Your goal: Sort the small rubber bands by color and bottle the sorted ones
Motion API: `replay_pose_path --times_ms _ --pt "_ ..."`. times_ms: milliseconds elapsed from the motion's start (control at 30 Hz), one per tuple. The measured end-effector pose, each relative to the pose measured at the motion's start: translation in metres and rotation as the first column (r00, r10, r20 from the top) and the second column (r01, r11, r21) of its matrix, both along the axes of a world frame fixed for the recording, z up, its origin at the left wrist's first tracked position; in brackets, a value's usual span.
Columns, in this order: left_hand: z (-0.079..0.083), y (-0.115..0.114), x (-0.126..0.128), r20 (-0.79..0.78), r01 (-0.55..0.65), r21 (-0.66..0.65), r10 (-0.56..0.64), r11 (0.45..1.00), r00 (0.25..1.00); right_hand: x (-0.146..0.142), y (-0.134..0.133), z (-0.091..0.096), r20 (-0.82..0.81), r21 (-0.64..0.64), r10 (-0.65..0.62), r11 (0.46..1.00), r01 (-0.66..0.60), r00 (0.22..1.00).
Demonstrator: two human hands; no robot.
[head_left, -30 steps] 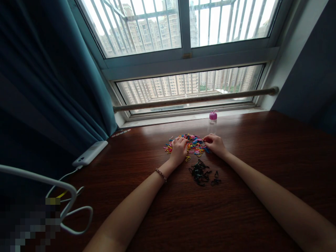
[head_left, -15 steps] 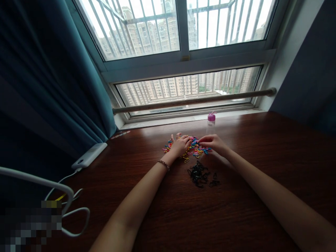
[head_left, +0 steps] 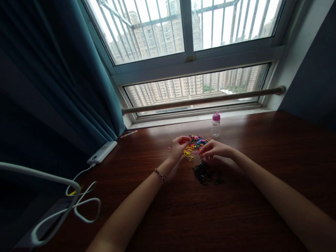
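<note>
A loose pile of small bright hair ties (head_left: 198, 141), pink, blue, yellow and red, lies on the dark wooden table (head_left: 168, 210). At its left edge, my left hand (head_left: 180, 146) is closed with curled fingers. What is between those fingers is too small to make out. My right hand (head_left: 216, 149) hovers at the pile's right side, fingers bent downward and slightly apart, with nothing visible in them. Just below its fingertips sits a heap of black hair ties (head_left: 202, 172), with a smaller black cluster (head_left: 218, 181) to the right.
A clear bottle (head_left: 215, 129) with a pink cap stands behind the piles. On the left are a white power bank (head_left: 102, 153), a white cable (head_left: 88, 220) and a blue curtain (head_left: 105, 115). A window with a rail (head_left: 199, 101) borders the table's far side.
My left hand has drawn its spread fingers in at the coloured pile's left edge, which is now narrower. My right hand has moved from the coloured pile toward the black heap. The view shifted slightly.
</note>
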State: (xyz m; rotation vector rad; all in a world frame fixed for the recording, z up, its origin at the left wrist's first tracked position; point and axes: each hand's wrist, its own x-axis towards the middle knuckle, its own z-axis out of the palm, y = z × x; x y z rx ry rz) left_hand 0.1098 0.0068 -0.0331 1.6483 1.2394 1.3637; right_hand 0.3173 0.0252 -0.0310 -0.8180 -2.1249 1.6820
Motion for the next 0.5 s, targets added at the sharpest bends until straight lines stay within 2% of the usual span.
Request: replay_pose_path --times_ms 67,167,267,367,433,500 --pt "0.000 -0.024 0.006 0.035 0.078 -0.043 -0.076 0.996 0.996 -0.001 0.002 -0.001 -0.044 0.069 -0.121 0.990 0.124 0.992" --pt "-0.003 -0.060 0.018 -0.042 0.161 -0.096 -0.166 0.982 0.985 -0.002 0.005 -0.003 -0.113 0.146 -0.292 0.940 0.307 0.950" --pt "0.000 -0.090 0.021 -0.283 0.234 -0.067 -0.243 0.970 0.928 -0.002 0.007 -0.007 -0.140 0.182 -0.374 0.900 0.395 0.917" --pt "0.015 -0.120 0.009 -0.525 0.256 0.024 -0.206 0.966 0.826 0.001 0.011 -0.011 -0.136 0.254 -0.400 0.870 0.422 0.906" --pt "0.029 -0.147 -0.006 -0.601 0.260 0.060 -0.173 0.964 0.780 0.003 0.017 -0.013 -0.130 0.367 -0.461 0.800 0.474 0.878" --pt "0.039 -0.181 -0.026 -0.653 0.268 0.046 -0.174 0.962 0.737 0.004 0.026 -0.014 -0.125 0.523 -0.552 0.669 0.528 0.824"
